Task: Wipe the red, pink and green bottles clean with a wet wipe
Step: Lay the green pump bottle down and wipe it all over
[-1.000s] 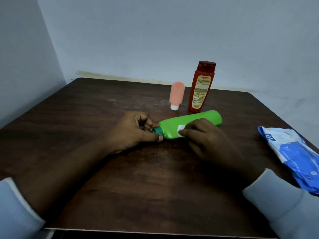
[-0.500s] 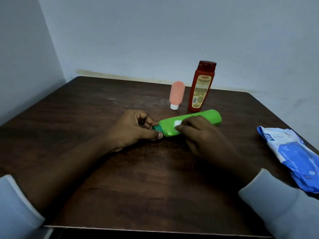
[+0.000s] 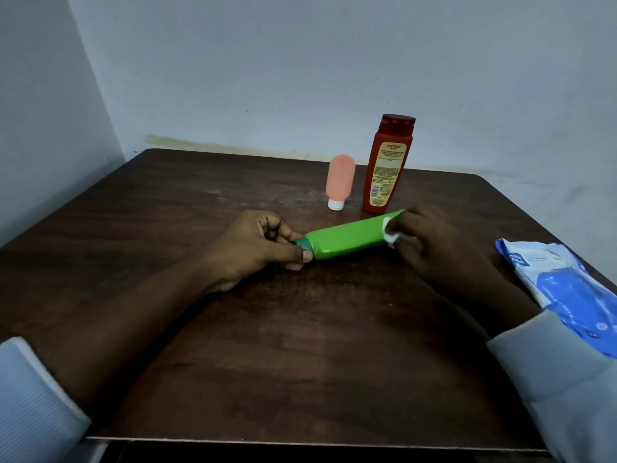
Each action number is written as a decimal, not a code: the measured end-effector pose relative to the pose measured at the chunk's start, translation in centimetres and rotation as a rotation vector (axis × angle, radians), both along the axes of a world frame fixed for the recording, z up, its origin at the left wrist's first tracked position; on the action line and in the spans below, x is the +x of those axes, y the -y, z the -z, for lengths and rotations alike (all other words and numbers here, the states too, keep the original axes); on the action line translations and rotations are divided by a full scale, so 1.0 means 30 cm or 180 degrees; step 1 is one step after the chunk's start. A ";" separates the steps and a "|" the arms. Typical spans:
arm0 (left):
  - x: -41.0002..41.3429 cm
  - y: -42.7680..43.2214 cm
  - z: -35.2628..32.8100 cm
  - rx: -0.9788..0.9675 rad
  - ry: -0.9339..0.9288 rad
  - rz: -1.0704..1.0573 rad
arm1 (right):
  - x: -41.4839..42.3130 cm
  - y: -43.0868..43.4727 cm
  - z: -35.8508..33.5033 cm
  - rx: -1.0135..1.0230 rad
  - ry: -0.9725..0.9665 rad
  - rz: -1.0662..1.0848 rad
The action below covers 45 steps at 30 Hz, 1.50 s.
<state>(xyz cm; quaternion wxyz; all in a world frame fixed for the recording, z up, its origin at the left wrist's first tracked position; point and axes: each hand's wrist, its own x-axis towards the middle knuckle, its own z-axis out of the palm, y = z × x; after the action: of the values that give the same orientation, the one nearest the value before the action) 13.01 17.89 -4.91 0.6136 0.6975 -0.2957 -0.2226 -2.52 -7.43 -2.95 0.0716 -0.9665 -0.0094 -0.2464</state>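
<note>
The green bottle (image 3: 347,238) lies on its side on the dark wooden table (image 3: 300,345), cap pointing left. My left hand (image 3: 257,248) pinches the darker green cap between thumb and fingers. My right hand (image 3: 437,248) holds a white wet wipe (image 3: 390,232) pressed around the bottle's right end, which it hides. Behind them the small pink bottle (image 3: 340,180) stands on its white cap. The tall red bottle (image 3: 387,165) stands upright just to its right.
A blue and white wet wipe pack (image 3: 567,285) lies at the table's right edge, near my right sleeve. Pale walls close in behind the table and on the left. The table's front edge runs along the bottom of the view.
My right hand has slid the wipe along the green bottle from near the cap end to the far right end. My left hand has kept its hold on the cap.
</note>
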 end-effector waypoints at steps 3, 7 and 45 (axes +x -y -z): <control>0.003 -0.004 -0.004 0.0037 -0.0030 0.0045 | 0.024 -0.121 0.012 -0.0327 0.0037 -0.0618; 0.004 -0.005 -0.006 0.0008 -0.0030 0.0035 | 0.047 -0.183 0.016 -0.0495 0.0066 -0.0855; -0.077 -0.011 -0.729 0.1674 0.2977 0.0331 | 0.008 -0.194 0.012 0.3399 0.0199 -0.1067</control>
<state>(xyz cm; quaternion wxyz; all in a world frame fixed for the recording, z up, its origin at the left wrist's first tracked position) 10.71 18.24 16.97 0.2092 0.8367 -0.5058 0.0151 -2.29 -1.60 -3.29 0.5890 -0.7735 -0.0389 -0.2308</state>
